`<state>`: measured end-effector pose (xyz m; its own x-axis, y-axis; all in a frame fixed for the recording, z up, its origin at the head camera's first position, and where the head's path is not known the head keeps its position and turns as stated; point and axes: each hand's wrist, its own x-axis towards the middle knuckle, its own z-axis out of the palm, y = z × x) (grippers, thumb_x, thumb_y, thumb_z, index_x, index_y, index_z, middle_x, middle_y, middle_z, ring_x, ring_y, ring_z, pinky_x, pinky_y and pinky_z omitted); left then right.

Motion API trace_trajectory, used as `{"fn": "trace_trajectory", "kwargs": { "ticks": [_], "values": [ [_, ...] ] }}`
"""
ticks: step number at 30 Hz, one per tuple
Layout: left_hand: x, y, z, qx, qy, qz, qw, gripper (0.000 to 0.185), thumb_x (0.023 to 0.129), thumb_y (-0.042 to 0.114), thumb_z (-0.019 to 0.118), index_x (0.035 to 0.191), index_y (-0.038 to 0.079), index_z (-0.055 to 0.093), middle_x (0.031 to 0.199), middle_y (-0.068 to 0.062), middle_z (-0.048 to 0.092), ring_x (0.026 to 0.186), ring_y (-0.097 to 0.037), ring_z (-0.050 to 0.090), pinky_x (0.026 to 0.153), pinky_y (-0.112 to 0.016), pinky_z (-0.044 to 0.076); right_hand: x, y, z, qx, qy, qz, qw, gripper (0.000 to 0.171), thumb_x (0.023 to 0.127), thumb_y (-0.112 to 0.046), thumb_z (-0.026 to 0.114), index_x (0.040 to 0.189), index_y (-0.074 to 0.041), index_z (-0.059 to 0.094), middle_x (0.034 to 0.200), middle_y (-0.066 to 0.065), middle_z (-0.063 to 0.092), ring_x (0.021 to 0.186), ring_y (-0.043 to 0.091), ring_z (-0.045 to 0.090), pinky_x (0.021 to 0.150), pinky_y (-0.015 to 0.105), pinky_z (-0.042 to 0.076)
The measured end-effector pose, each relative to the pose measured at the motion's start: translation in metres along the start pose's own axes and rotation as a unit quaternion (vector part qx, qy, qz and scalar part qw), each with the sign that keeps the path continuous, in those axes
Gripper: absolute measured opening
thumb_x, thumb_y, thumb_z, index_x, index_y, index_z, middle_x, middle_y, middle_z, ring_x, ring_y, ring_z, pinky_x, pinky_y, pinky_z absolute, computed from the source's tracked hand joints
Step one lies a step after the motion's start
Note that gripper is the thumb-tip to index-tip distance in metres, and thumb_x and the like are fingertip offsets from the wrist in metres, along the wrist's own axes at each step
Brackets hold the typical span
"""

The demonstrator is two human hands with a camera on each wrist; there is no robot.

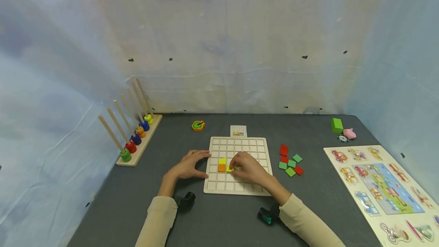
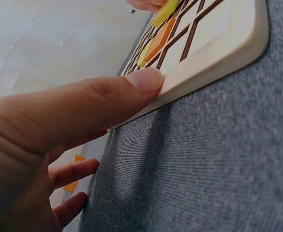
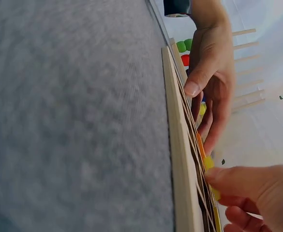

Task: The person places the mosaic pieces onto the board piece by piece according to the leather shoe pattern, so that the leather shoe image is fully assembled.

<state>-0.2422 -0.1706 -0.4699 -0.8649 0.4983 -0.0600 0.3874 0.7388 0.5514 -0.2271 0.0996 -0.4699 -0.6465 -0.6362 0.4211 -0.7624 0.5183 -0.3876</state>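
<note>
A wooden grid board [image 1: 219, 188] lies flat on the dark table. On it an orange square tile [image 1: 221, 168] sits below a yellow tile [image 1: 222, 161], left of the middle. My right hand [image 1: 252, 169] is over the board and pinches another yellow tile [image 3: 209, 164] between thumb and fingers, right beside the orange one. Its fingers hide part of the grid behind them. My left hand [image 1: 188, 166] rests against the board's left edge, its thumb [image 2: 143, 82] touching the rim and its fingers extended toward the upper left side.
Several loose red and green tiles [image 1: 292, 164] lie right of the board. A small pattern card [image 1: 238, 131] lies at its far edge, an orange-and-green toy [image 1: 198, 125] farther left. A peg stacker [image 1: 138, 149] stands at left. At right are a picture puzzle [image 1: 329, 155], green block [image 1: 337, 125] and pink pig [image 1: 350, 133].
</note>
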Motion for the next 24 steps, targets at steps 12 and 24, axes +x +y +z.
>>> {"fn": "trace_trajectory", "kwargs": {
  "ticks": [12, 24],
  "values": [
    [0.001, -0.001, 0.001, 0.004, 0.001, 0.000, 1.0000, 0.078, 0.072, 0.041, 0.079, 0.138, 0.018, 0.047, 0.146, 0.001, 0.037, 0.132, -0.028, 0.028, 0.103, -0.056, 0.025, -0.002, 0.002, 0.004, -0.003, 0.002, 0.026, 1.000, 0.003, 0.079, -0.014, 0.074, 0.083, -0.014, 0.073, 0.087, -0.003, 0.066, 0.085, 0.013, 0.054, 0.077, 0.031, 0.045],
    [-0.001, -0.002, 0.001, 0.005, 0.009, 0.026, 0.9996, 0.077, 0.074, 0.045, 0.076, 0.138, 0.015, 0.047, 0.146, -0.003, 0.038, 0.130, -0.030, 0.029, 0.101, -0.057, 0.026, -0.006, 0.009, -0.009, 0.030, 0.015, 0.030, 0.999, 0.007, 0.081, -0.015, 0.073, 0.088, -0.012, 0.073, 0.090, 0.001, 0.063, 0.080, 0.017, 0.055, 0.069, 0.028, 0.045]
  ]
}}
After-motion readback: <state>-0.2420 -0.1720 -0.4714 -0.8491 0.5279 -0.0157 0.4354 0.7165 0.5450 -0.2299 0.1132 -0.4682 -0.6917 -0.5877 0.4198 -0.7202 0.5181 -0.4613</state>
